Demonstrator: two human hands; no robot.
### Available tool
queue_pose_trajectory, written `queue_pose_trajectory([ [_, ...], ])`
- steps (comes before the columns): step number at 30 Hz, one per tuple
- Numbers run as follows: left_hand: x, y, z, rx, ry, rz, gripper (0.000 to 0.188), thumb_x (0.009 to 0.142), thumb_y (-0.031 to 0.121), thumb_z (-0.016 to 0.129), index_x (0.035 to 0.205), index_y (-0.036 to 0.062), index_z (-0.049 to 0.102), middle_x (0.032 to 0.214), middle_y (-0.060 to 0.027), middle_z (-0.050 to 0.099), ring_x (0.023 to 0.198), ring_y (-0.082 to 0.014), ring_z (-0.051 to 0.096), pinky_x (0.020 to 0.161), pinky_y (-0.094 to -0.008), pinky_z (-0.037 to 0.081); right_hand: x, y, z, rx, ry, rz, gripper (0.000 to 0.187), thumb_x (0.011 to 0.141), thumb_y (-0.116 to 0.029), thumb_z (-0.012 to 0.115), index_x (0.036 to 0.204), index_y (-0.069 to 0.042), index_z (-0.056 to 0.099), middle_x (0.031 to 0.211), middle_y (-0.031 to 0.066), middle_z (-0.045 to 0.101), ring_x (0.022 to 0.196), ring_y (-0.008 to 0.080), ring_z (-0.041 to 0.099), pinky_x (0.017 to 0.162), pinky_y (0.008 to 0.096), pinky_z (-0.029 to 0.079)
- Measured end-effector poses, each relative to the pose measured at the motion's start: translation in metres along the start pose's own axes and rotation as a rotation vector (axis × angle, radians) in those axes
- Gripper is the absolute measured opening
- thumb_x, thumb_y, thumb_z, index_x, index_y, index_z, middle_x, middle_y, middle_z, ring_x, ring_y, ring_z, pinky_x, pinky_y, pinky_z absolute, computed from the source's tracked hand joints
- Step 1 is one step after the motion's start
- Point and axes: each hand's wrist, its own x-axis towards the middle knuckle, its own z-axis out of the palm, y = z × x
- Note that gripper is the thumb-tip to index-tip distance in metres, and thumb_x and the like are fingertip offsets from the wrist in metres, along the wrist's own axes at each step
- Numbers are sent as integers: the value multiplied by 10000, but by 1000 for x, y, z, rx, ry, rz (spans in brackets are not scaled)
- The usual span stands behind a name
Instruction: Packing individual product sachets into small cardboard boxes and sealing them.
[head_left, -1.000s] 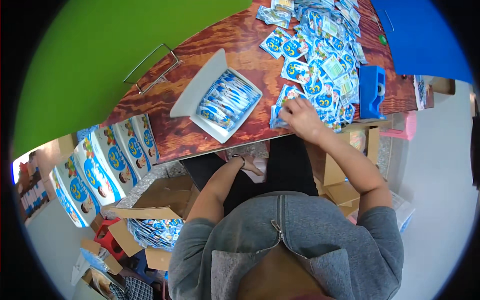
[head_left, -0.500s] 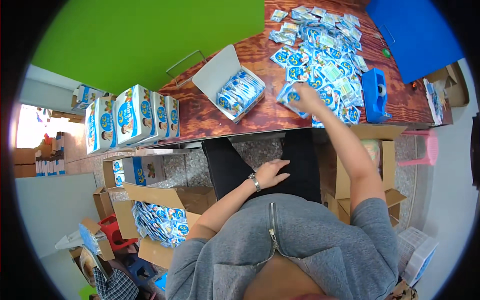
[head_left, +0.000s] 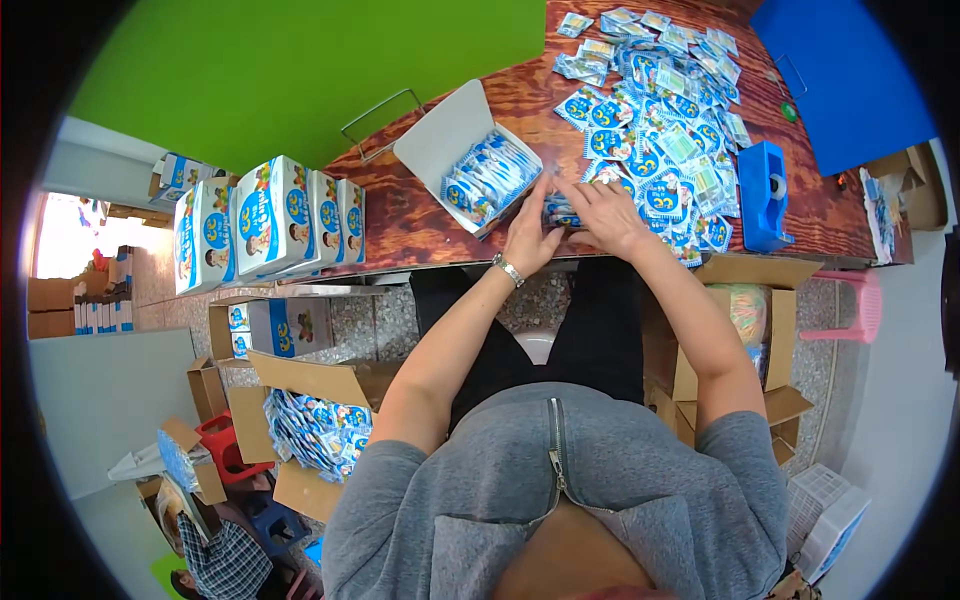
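Table edge (head_left: 412, 264), bare wood (head_left: 400, 215) leftward; both hands (head_left: 531, 238) (head_left: 608, 222) (grip closed) around packets (head_left: 562, 211).

The table (head_left: 400, 225) shows glossy, streaked wood grain. The sachets (head_left: 650, 140) look like shiny, crinkled plastic film; the open box (head_left: 440, 125) is smooth paperboard. The tape dispenser (head_left: 763, 205) is smooth plastic, the carton (head_left: 310, 379) matt cardboard, the top (head_left: 470, 465) matt cloth with 1 metal zip (head_left: 555, 430).

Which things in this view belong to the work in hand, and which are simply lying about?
Apparently in use: sachets between the left hand and right hand; loose sachet pile; open white box.

Apparently just nearby: blue tape dispenser; pink stool; red stool.
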Motion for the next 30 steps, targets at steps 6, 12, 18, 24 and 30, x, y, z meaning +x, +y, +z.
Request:
queue_pose_trajectory([
  [6,14,9,19,61,-17,147,1006,720,141,837,1508,-35,236,1464,-253,417,1396,-365,385,1154,-407,310,-30,21,11,367,109,63,756,771,-79,743,1446,-111,404,1289,180,595,1132,387,594,957,456,489],
  [12,18,-7,6,142,-43,236,537,744,101,819,1227,37,593,1109,-146,652,978,-278,662,865,-360,519,-61,28,-16,188,277,78,681,755,-229,799,1382,-196,533,1395,140,501,1258,376,493,1069,554,343],
  [18,19,1,13,101,-59,226,432,735,81,815,1116,33,616,1031,-128,635,954,-295,642,842,-363,515,-115,101,12,-120,-83,466,636,887,-547,602,1474,-373,428,1636,91,172,1487,455,93,1113,720,137],
  [24,17,5,10,50,-116,134,463,731,42,789,1151,51,592,1053,-140,626,993,-339,630,842,-393,517,-50,146,23,-234,-51,437,659,914,-598,542,1511,-425,322,1648,63,133,1484,447,112,1100,737,145],
  [30,11,-3,7,-31,-96,121,594,720,18,796,1245,42,519,1061,-146,631,1016,-324,642,865,-394,519,-27,132,-4,-69,191,355,468,882,-275,688,1331,-202,581,1333,90,577,1237,342,522,1029,506,428],
])
